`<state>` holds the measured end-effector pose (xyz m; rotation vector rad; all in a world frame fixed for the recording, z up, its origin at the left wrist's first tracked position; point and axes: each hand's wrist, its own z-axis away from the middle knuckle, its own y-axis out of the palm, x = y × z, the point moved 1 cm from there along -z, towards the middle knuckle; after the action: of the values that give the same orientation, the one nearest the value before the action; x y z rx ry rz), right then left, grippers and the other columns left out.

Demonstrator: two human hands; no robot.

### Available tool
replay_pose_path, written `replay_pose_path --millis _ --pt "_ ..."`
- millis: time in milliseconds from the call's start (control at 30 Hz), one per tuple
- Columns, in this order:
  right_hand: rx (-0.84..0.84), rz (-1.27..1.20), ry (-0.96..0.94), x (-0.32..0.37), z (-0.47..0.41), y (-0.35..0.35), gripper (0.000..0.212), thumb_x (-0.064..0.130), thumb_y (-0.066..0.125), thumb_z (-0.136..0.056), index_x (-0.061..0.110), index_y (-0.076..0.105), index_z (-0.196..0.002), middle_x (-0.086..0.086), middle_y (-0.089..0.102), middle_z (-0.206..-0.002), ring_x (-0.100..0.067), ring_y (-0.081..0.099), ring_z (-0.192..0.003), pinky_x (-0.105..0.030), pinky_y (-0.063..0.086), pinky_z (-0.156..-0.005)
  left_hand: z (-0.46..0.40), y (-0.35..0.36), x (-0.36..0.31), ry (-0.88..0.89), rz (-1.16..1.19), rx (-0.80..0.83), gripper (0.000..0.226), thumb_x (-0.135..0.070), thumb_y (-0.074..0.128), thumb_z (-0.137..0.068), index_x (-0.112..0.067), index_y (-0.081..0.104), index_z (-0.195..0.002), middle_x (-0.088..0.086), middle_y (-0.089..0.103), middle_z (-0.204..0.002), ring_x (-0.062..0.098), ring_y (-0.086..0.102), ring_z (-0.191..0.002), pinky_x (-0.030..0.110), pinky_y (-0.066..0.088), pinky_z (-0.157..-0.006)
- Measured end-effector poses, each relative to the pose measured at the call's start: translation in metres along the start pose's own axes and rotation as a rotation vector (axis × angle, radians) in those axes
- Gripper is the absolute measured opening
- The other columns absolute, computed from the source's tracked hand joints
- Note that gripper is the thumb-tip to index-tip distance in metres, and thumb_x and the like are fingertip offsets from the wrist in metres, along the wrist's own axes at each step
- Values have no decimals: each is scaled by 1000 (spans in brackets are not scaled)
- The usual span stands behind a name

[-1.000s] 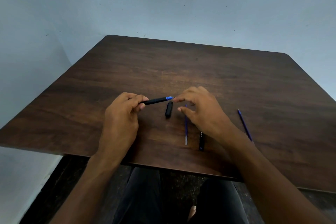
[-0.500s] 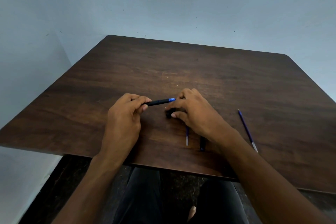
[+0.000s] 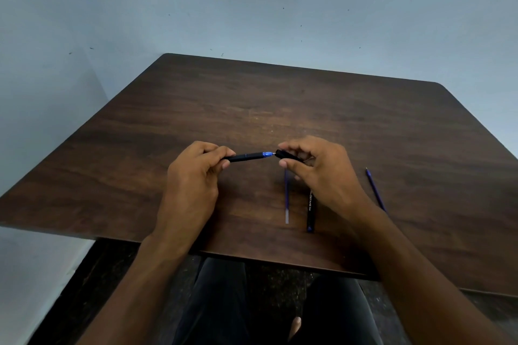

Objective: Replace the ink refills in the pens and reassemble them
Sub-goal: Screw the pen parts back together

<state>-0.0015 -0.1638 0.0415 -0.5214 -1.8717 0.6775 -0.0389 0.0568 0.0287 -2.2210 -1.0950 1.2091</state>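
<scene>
Since half a second ago, the right hand (image 3: 322,168) has lifted the black cap (image 3: 288,155) off the table (image 3: 364,120), pinching it just at the pen's blue tip. Left hand (image 3: 196,173) grasps the black pen (image 3: 246,156); a spare refill (image 3: 286,199), a second barrel (image 3: 310,213) and another refill (image 3: 375,190) lie on the wood.

- Black pen (image 3: 246,156), blue tip pointing right, lifted level.
- Black cap (image 3: 288,155) just right of the pen's tip.
- Blue refill (image 3: 286,199) and second black barrel (image 3: 310,211) nearer than the pen.
- Another refill (image 3: 376,190) far right of it.
</scene>
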Motion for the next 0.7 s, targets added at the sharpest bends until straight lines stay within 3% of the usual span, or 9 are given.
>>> replay_pose_path --millis 100,200,333,467,700 --pt "-14 -62 -12 -2 4 -5 31 16 76 -86 19 74 -118 15 65 -94 1 62 -72 -23 59 -68 -1 1 -2 0 -8 14 21 -3 66 -90 -12 75 -106 -10 59 -96 -3 49 -85 -3 31 -78" --pt "-22 -76 -31 -3 6 -9 30 15 76 -86 18 75 -116 12 68 -96 5 61 -70 -22 56 -72 -1 1 -3 8 -11 9 21 -1 66 -89 -11 75 -105 -7 61 -95 -2 49 -84 -3 31 -78" --pt "4 -64 -55 0 7 -10 31 17 77 -86 21 75 -116 12 69 -98 6 62 -77 -19 53 -75 -1 2 -3 15 -19 15 22 -1 67 -88 -11 76 -105 -1 66 -96 5 54 -85 -1 33 -79" --pt "18 -18 -70 4 6 -9 32 18 77 -86 24 73 -117 11 70 -102 0 63 -96 -17 51 -87 0 4 -3 14 -22 22 22 -3 67 -89 -14 75 -105 -2 65 -96 4 55 -86 -1 33 -79" --pt "14 3 -93 6 5 -5 35 17 78 -85 22 73 -119 12 68 -102 1 62 -96 -11 47 -84 1 8 -3 33 -53 36 21 -6 67 -89 -16 75 -105 -4 65 -96 7 57 -87 4 35 -76"
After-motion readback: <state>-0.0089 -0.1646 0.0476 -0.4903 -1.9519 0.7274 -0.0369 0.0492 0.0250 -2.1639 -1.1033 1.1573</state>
